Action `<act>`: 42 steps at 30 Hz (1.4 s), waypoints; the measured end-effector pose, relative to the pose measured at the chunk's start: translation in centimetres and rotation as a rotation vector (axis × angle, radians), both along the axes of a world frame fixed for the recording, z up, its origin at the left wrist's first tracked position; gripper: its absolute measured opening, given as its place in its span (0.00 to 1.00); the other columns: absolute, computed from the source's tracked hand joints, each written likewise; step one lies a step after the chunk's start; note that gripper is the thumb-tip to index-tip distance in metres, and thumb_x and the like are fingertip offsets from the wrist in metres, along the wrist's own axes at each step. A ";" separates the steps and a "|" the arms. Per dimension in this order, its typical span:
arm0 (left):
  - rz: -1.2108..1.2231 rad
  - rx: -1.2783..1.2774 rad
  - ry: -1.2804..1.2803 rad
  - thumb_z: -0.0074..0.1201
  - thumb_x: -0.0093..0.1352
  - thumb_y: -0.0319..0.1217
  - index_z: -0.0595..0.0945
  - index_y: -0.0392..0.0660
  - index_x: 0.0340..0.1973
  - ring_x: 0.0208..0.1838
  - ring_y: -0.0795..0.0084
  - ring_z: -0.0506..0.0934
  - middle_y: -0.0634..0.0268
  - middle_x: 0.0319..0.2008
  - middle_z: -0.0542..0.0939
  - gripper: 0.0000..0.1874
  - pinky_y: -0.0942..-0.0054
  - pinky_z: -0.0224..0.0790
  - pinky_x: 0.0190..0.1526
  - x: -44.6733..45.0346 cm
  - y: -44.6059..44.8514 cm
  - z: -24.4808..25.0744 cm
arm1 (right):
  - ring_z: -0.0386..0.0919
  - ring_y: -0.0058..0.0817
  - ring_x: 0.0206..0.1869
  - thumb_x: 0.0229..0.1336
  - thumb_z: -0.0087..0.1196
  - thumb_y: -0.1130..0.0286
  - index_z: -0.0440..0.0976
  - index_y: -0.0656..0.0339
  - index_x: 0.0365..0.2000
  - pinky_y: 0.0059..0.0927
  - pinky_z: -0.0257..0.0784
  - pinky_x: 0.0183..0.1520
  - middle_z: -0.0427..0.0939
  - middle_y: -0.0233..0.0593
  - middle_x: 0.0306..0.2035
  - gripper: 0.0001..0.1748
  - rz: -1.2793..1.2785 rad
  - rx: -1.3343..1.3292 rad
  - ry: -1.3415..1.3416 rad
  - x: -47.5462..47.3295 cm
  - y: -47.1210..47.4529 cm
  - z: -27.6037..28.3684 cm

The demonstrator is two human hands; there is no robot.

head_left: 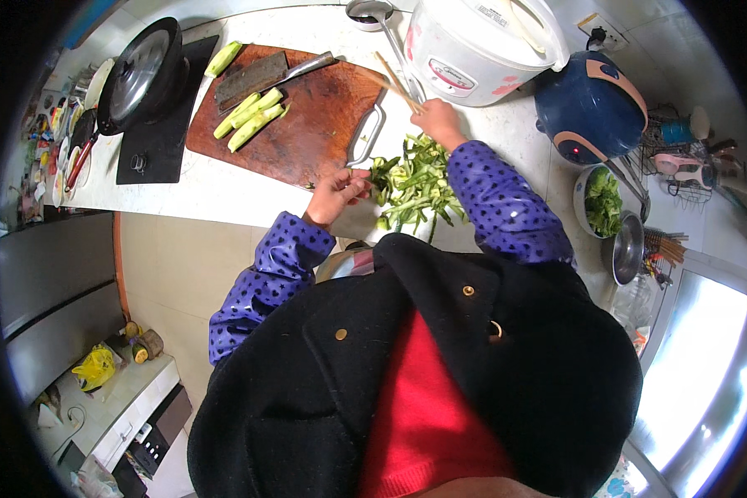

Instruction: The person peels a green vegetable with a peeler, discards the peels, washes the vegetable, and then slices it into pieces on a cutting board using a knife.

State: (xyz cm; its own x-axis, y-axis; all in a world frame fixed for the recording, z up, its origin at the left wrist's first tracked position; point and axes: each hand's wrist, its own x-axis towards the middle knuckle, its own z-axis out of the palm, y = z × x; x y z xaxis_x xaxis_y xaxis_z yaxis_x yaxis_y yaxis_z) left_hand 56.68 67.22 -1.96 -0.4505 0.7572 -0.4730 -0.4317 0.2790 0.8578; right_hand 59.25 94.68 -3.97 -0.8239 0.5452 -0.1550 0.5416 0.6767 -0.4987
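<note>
My right hand (439,123) is closed around a pair of wooden chopsticks (398,87), which point up and left toward the board. Near the counter's front edge is my left hand (338,194), fingers bent, just left of a heap of green peelings (417,183); whether it pinches a scrap cannot be told. A wooden cutting board (324,115) with a metal handle carries several peeled green stalks (253,124) and a cleaver (252,82) lying flat. One more peeled piece (223,59) rests at the board's upper left corner.
A lidded black pan (140,78) stands on a black cooktop (155,137) at left. A white rice cooker (467,56) and a ladle (404,56) are at the back. To the right are a dark blue appliance (591,103), a bowl of leafy greens (602,202) and a metal bowl (629,249).
</note>
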 end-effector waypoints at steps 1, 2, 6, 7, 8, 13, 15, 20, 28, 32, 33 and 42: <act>0.005 -0.002 0.004 0.48 0.68 0.33 0.76 0.43 0.47 0.38 0.78 0.74 0.67 0.38 0.78 0.14 0.78 0.63 0.42 -0.3 0.1 0.1 | 0.77 0.40 0.26 0.40 0.56 0.63 0.77 0.64 0.22 0.38 0.71 0.32 0.77 0.48 0.22 0.12 -0.035 -0.112 0.033 0.1 0.4 1.1; 0.004 0.000 0.009 0.48 0.68 0.33 0.76 0.43 0.47 0.38 0.78 0.74 0.67 0.38 0.78 0.14 0.78 0.63 0.42 -0.5 0.3 0.3 | 0.73 0.28 0.18 0.39 0.58 0.62 0.76 0.64 0.19 0.31 0.68 0.26 0.75 0.41 0.16 0.13 -0.063 -0.320 0.117 0.8 0.7 2.4; 0.045 0.073 -0.030 0.48 0.68 0.35 0.71 0.39 0.52 0.35 0.79 0.74 0.67 0.39 0.77 0.19 0.81 0.64 0.37 -1.6 3.1 1.3 | 0.63 0.15 0.14 0.47 0.54 0.70 0.73 0.63 0.17 0.19 0.57 0.17 0.68 0.28 0.12 0.09 -0.042 -0.878 0.179 4.4 0.3 7.0; 0.065 0.095 -0.045 0.48 0.68 0.35 0.70 0.38 0.53 0.34 0.80 0.74 0.67 0.39 0.77 0.21 0.83 0.64 0.35 -1.6 4.1 1.7 | 0.63 0.14 0.14 0.48 0.54 0.70 0.73 0.63 0.18 0.18 0.56 0.17 0.68 0.27 0.12 0.08 -0.009 -0.970 0.190 5.7 -0.3 7.6; 0.065 0.155 -0.076 0.48 0.68 0.36 0.65 0.37 0.57 0.33 0.79 0.74 0.66 0.41 0.76 0.25 0.84 0.63 0.33 -1.7 5.2 2.1 | 0.63 0.14 0.15 0.49 0.55 0.69 0.74 0.63 0.21 0.17 0.56 0.18 0.69 0.27 0.13 0.08 0.082 -1.037 0.141 7.2 -0.7 8.1; -0.025 0.455 -0.254 0.47 0.69 0.33 0.67 0.40 0.55 0.24 0.83 0.69 0.66 0.37 0.76 0.20 0.87 0.62 0.27 0.5 9.9 3.9 | 0.73 0.17 0.20 0.53 0.53 0.66 0.72 0.65 0.27 0.17 0.67 0.23 0.73 0.30 0.18 0.11 0.087 -1.109 0.024 13.8 -3.4 7.9; -0.031 0.349 -0.205 0.48 0.68 0.30 0.72 0.40 0.48 0.25 0.85 0.69 0.67 0.33 0.76 0.14 0.87 0.63 0.29 3.1 11.9 4.1 | 0.74 0.20 0.24 0.55 0.50 0.68 0.70 0.67 0.31 0.19 0.71 0.28 0.74 0.36 0.26 0.10 0.048 -1.075 0.097 16.0 -4.0 8.0; -0.222 0.370 -0.160 0.49 0.67 0.27 0.72 0.36 0.48 0.33 0.79 0.72 0.66 0.35 0.76 0.14 0.81 0.66 0.36 10.1 16.5 4.2 | 0.72 0.20 0.21 0.62 0.44 0.67 0.67 0.65 0.39 0.19 0.67 0.22 0.71 0.34 0.26 0.11 -0.255 -1.128 0.448 22.6 -3.9 7.3; -0.324 0.120 -0.040 0.49 0.68 0.33 0.64 0.36 0.57 0.44 0.70 0.74 0.59 0.48 0.72 0.25 0.74 0.67 0.48 11.7 15.9 2.6 | 0.75 0.39 0.30 0.63 0.35 0.64 0.69 0.62 0.41 0.42 0.70 0.32 0.75 0.50 0.30 0.16 -0.774 0.318 0.176 38.5 14.2 6.6; -0.205 0.047 0.087 0.48 0.67 0.28 0.70 0.37 0.53 0.41 0.73 0.75 0.63 0.44 0.75 0.19 0.78 0.66 0.46 10.5 12.7 0.5 | 0.75 0.49 0.34 0.56 0.40 0.69 0.65 0.56 0.51 0.47 0.71 0.33 0.71 0.53 0.38 0.21 -0.775 0.693 0.011 42.6 21.8 5.1; -0.152 0.073 0.221 0.50 0.65 0.25 0.72 0.36 0.50 0.37 0.76 0.75 0.66 0.39 0.75 0.17 0.79 0.68 0.39 10.1 11.6 0.1 | 0.75 0.48 0.34 0.55 0.41 0.69 0.67 0.58 0.47 0.45 0.72 0.34 0.72 0.51 0.35 0.18 -0.703 0.795 -0.065 42.9 23.2 4.6; 0.007 -0.363 0.995 0.61 0.57 0.30 0.69 0.42 0.53 0.36 0.68 0.74 0.57 0.41 0.71 0.29 0.71 0.70 0.35 8.5 1.8 -1.7 | 0.73 0.43 0.41 0.54 0.41 0.67 0.74 0.63 0.32 0.42 0.69 0.43 0.75 0.48 0.36 0.13 -0.559 0.752 -0.193 41.5 25.1 4.6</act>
